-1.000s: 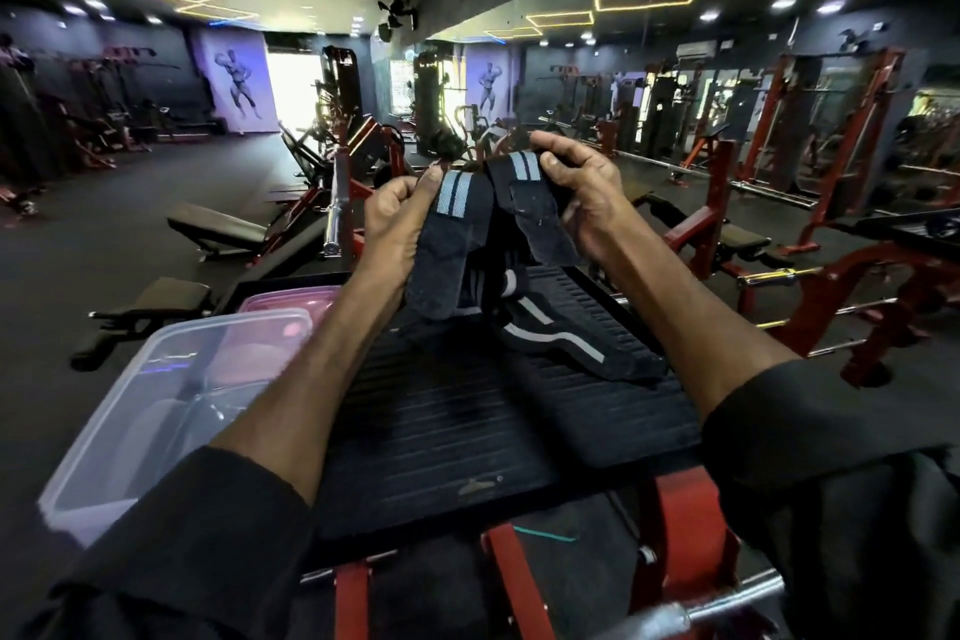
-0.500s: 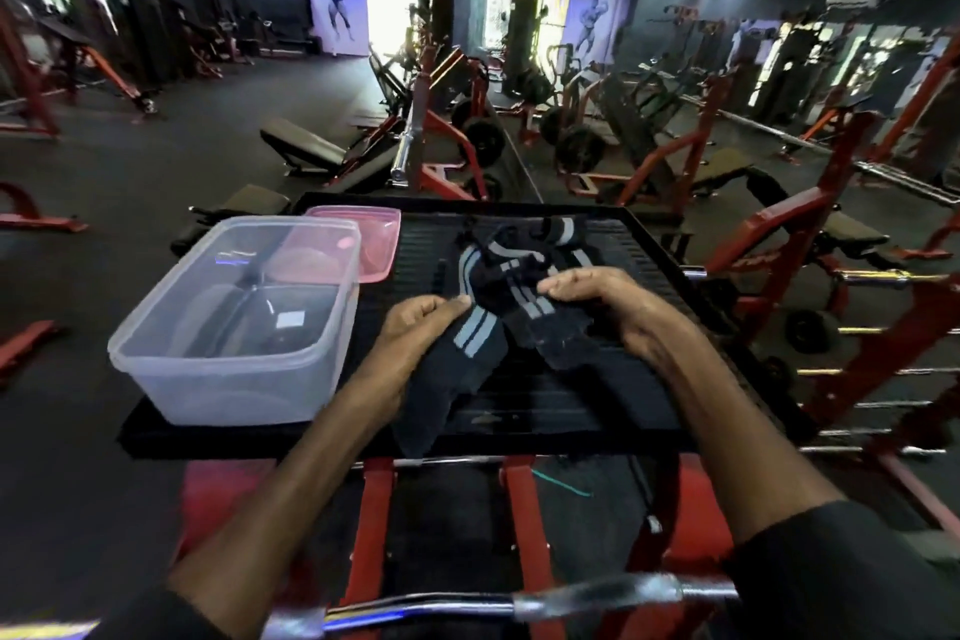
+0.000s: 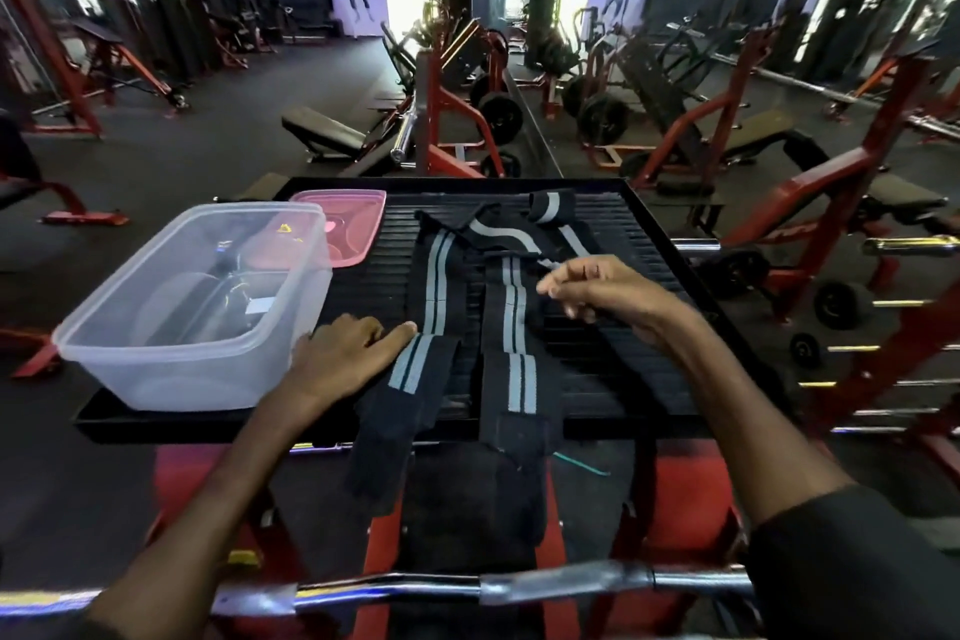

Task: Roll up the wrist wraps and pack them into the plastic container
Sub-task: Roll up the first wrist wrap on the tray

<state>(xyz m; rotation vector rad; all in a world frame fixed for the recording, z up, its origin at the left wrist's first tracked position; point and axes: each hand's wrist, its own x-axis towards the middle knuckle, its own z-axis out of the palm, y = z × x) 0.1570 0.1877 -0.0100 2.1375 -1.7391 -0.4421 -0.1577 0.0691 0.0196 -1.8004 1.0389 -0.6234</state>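
Two black wrist wraps with grey stripes lie unrolled side by side on the ribbed black platform (image 3: 613, 379). The left wrap (image 3: 434, 296) and the right wrap (image 3: 511, 322) both hang their near ends over the platform's front edge; their far ends tangle together at the back. My left hand (image 3: 343, 359) rests flat on the platform, fingertips touching the left wrap's edge. My right hand (image 3: 602, 294) hovers just right of the right wrap, fingers loosely curled, holding nothing. The clear plastic container (image 3: 171, 364) stands open at the platform's left.
A pink lid (image 3: 358, 218) lies behind the container. A chrome bar (image 3: 519, 587) crosses in front of me, below the platform. Red gym machines, benches and weight plates stand all around on the dark floor.
Both hands held the wraps up, then lowered them. Now the wraps lie spread out straight on the platform and both hands have let go.
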